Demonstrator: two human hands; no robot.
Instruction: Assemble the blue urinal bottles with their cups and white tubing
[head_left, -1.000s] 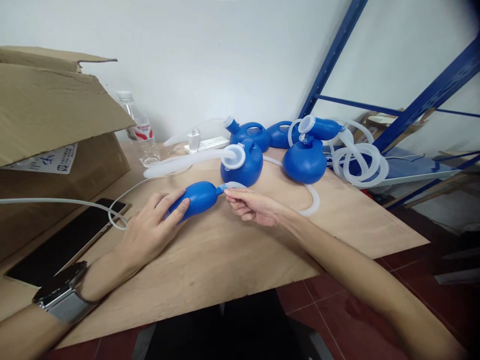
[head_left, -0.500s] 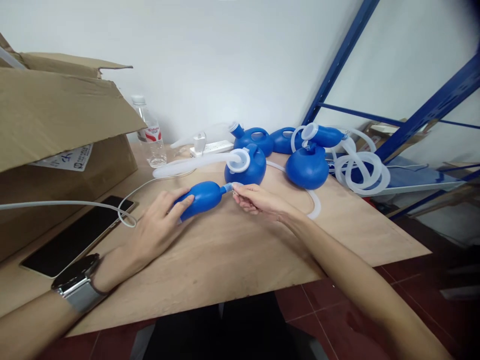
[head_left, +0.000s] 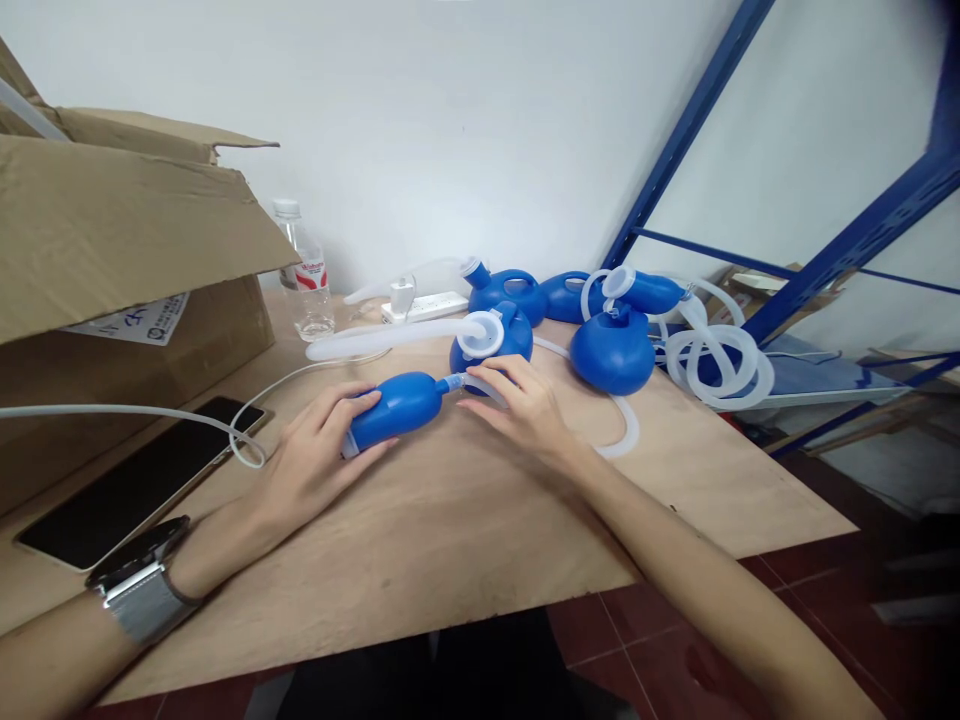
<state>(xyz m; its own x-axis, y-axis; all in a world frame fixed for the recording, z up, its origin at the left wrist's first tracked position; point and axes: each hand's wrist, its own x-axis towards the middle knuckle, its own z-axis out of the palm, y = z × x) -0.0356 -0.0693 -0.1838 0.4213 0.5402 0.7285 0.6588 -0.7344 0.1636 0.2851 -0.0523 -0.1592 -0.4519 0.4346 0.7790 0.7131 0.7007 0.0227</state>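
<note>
My left hand [head_left: 311, 445] is wrapped round the wide end of a blue plastic urinal funnel [head_left: 405, 402], thumb below and fingers over the top. The funnel lies on its side just over the table, its narrow neck pointing right. A clear fitting [head_left: 454, 382] sits at the neck's tip. My right hand [head_left: 529, 405] curls round a translucent hose [head_left: 487, 390] beside that fitting, thumb underneath and fingers above. My palm hides part of the hose. Right behind my right hand stands a blue urinal bottle [head_left: 517, 335] with a white-rimmed cap [head_left: 480, 336].
More blue bottles [head_left: 611, 352] and coiled hoses [head_left: 716, 365] crowd the back right, near a blue metal rack [head_left: 690, 120]. A cardboard box [head_left: 135, 220], a phone [head_left: 135, 480] and a water bottle [head_left: 307, 280] stand or lie left. A power strip [head_left: 427, 307] is by the wall.
My right hand has gone from a fingertip pinch at the neck's tip to a wider hold round the hose. My left thumb now shows under the funnel. The view has shifted slightly.
</note>
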